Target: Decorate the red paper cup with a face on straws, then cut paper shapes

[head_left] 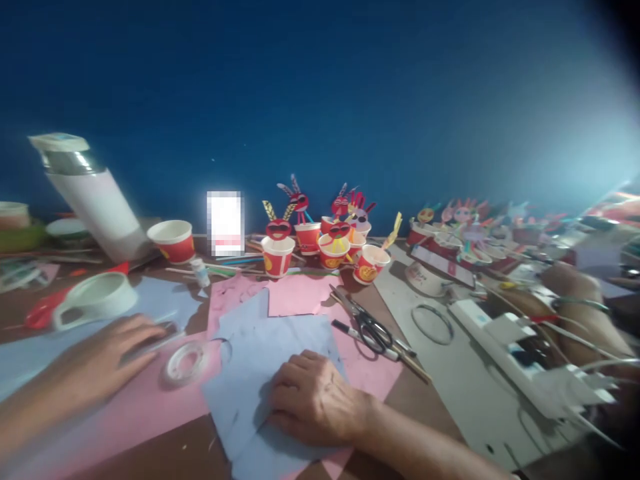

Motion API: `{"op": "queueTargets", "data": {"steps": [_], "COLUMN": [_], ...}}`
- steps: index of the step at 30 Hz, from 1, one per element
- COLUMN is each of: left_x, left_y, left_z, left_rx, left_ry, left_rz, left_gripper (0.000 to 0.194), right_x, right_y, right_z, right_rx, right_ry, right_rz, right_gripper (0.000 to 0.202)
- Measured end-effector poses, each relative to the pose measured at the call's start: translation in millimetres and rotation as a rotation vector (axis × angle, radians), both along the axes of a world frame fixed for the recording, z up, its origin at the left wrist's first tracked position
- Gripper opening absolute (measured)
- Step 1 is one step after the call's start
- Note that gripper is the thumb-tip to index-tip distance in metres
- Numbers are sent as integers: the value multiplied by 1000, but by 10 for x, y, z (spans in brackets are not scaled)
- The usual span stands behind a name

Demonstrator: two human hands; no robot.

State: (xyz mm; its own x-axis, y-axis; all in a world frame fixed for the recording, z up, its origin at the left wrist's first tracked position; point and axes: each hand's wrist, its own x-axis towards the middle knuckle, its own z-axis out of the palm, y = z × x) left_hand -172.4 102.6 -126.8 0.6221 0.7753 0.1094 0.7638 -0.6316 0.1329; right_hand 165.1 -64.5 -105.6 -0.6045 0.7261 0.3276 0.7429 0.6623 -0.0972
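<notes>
A sheet of pale blue paper [280,347], thin and matte with an irregular cut edge, lies flat near the front edge of the desk [430,400], on top of a larger pink sheet [295,293]. The right hand [313,400] rests on it with fingers curled under into a loose fist, knuckles pressing the blue paper down; it grips nothing that can be seen. The left hand [107,353] lies flat and open, palm down, towards the front left of the desk, fingers stretched over pink and blue paper; its fingertips touch a blurred, shiny flat object that cannot be identified. Just beside those fingertips sits a clear, glossy ring of tape [186,363].

To the right of the blue sheet lie black-handled metal scissors [367,323] across a dark marker [350,331]. Near the left edge is a white plastic mug [95,297], and behind it a tall white flask [90,197] with a steel collar. Along the back edge stand red and white paper cups [277,257] topped with red paper faces and feathery ears. Grey card [440,340] covers the right side.
</notes>
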Motion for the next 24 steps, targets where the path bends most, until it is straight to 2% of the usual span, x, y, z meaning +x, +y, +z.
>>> {"op": "queueTargets", "data": {"steps": [2,3,7,9,12,16,17,19,20,22,24], "left_x": [-62,-66,102,244,458,750,823,952,1001,1054,1048], "left_y": [88,96,-50,-160,-340,-656,-738,-873,-920,-963,-948], "left_z": [-55,-44,159,288,481,700,728,736,719,658,588], "left_rx": [20,55,102,118,80,-67,-89,-120,-93,-69,-41], "left_ry": [-14,-39,-91,-133,-177,-158,-156,-127,-126,-105,-107], "left_rz": [-35,-2,71,50,-24,-215,-268,-373,-396,-423,-418], "left_gripper": [32,32,31,29,26,21,20,18,24,35,38], "right_x": [80,122,223,212,152,84,72,52,47,54,91], "right_y": [31,40,41,30,12,7,8,10,9,7,6], "right_z": [45,76,166,169,148,89,70,36,26,32,77], "right_rx": [-22,-43,-154,-182,-188,-102,-68,-5,17,36,40], "right_ry": [-9,-12,-5,8,23,58,69,91,106,153,234], "right_rz": [15,9,-25,-45,-72,-54,-35,7,22,33,18], "right_gripper": [23,25,42,40,26,4,9,21,24,24,19]}}
